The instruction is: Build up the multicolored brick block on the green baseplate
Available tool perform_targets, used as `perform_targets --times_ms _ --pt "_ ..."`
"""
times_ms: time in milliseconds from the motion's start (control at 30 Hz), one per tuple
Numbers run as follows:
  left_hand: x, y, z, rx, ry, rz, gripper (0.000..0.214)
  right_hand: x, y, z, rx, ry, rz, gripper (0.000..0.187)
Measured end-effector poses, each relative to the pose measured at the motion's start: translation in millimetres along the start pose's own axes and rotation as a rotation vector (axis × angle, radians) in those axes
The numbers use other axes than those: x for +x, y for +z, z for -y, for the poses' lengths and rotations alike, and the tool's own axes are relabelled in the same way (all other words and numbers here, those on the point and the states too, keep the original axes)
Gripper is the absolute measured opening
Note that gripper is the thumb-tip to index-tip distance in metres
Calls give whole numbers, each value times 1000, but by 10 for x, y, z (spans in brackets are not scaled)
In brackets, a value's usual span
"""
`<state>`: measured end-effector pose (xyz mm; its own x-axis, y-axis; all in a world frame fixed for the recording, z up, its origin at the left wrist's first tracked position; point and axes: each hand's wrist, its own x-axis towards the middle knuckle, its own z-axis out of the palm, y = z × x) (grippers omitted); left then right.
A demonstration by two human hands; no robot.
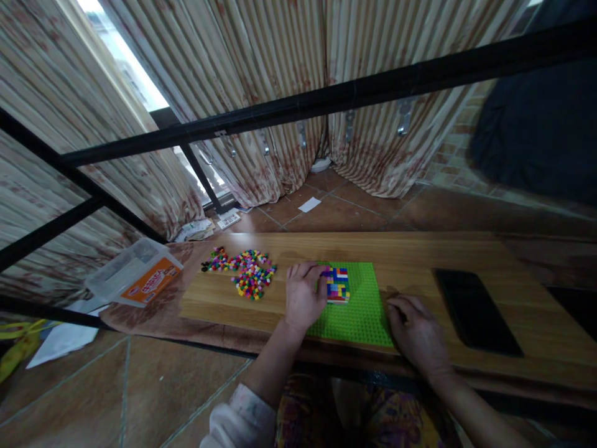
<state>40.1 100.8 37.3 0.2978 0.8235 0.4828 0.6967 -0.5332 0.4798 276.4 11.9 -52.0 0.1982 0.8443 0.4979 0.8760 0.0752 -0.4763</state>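
A green studded baseplate (361,317) lies on a wooden board in front of me. Toward its far left part is a low patch of multicoloured building bricks (338,291), in blue, yellow, red, white and purple. My left hand (305,295) reaches over the plate's left edge, thumb and fingers pinched at the left side of the patch. A purple brick (326,272) shows at its fingertips; the fingers partly hide the grip. My right hand (417,333) rests beside the plate's right edge, fingers loosely curled, with nothing visible in them.
A loose heap of small coloured bricks (254,274) spreads across the board's left end. Beyond it stands a clear plastic box with an orange label (152,283). A black phone (476,311) lies at right. A black metal rail (298,109) crosses before the curtains.
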Motion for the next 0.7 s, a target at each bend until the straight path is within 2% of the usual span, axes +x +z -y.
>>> perform_targets --times_ms 133,233,367,533,700 --pt "-25 45 16 -172 -113 -61 35 3 -4 -1 4 2 23 24" --pt "12 166 46 -421 -302 -88 35 3 -2 -9 13 2 13 23" --pt "109 341 66 -742 -551 -30 31 -1 -3 -18 22 -17 1 23" --pt "155 417 38 -853 -596 26 26 -4 -12 -16 -7 -15 3 23" --pt "130 435 -2 -953 -639 -31 22 -1 -3 -25 2 -34 -11 23"
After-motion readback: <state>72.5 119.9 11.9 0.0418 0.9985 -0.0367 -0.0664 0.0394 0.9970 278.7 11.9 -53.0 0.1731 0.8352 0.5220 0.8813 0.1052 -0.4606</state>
